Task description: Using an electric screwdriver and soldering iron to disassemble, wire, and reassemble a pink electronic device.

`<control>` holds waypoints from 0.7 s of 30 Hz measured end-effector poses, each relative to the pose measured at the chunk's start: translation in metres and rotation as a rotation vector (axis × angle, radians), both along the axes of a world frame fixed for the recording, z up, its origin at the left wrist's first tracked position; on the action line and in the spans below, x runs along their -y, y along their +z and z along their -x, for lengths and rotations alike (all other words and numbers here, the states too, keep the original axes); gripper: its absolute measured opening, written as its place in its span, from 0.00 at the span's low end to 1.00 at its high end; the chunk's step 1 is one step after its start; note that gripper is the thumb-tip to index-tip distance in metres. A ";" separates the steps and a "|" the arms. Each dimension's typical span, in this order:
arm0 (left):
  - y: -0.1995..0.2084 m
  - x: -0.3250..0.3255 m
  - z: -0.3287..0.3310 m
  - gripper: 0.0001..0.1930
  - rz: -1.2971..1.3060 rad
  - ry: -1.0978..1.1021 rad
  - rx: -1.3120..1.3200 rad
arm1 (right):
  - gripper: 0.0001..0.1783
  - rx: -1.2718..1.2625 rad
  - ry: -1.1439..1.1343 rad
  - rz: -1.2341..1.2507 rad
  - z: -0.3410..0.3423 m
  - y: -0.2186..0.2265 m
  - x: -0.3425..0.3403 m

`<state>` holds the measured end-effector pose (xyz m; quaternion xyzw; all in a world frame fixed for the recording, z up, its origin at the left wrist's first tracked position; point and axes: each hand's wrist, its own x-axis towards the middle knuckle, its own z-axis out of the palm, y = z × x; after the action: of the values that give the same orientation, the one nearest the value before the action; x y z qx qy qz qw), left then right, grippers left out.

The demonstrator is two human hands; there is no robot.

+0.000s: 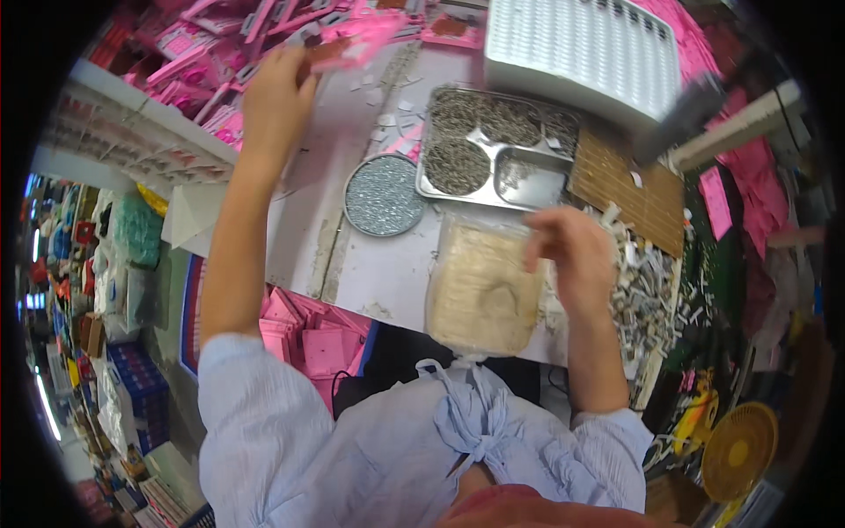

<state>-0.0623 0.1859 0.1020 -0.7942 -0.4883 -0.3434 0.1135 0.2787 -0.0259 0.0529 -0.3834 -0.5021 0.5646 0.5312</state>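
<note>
One pink piece (365, 42), flat, motion-blurred and brown toward the fingers, is clamped in the left hand's (278, 92) grip above the tabletop's (383, 280) far left, beside a pink heap (189, 57), while the right hand (574, 255), fingers curled but apart, is held by a wrapped block (480, 295).

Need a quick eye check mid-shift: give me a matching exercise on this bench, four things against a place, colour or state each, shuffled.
Column one
1. Left hand
2. Wrapped block
3. White box
4. Metal tray

Column two
A. Divided into compartments, most filled with small greyish pieces
B. Cream-coloured, near the right hand
C. At the upper left, holding a blurred pink piece
D. Ridged on top, on the far side of the bench

Pairs: 1-C, 2-B, 3-D, 4-A
</note>
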 end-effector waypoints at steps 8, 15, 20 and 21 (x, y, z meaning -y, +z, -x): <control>-0.071 0.218 -0.051 0.16 0.238 -0.696 0.139 | 0.48 -0.741 0.305 0.508 0.011 -0.051 0.008; -0.132 0.217 -0.067 0.15 0.382 -0.828 0.099 | 0.30 0.345 -0.260 0.166 0.002 -0.064 0.066; -0.140 0.207 -0.068 0.14 0.435 -0.790 0.085 | 0.23 1.237 -0.444 -0.314 -0.002 -0.077 0.055; -0.135 0.204 -0.069 0.14 0.400 -0.793 0.050 | 0.23 1.236 -0.449 -0.318 -0.001 -0.078 0.055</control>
<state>0.0066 -0.0180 -0.0332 -0.9178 -0.2052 -0.2785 -0.1947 0.2800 -0.0810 -0.0249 -0.6481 -0.6987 0.0364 0.3008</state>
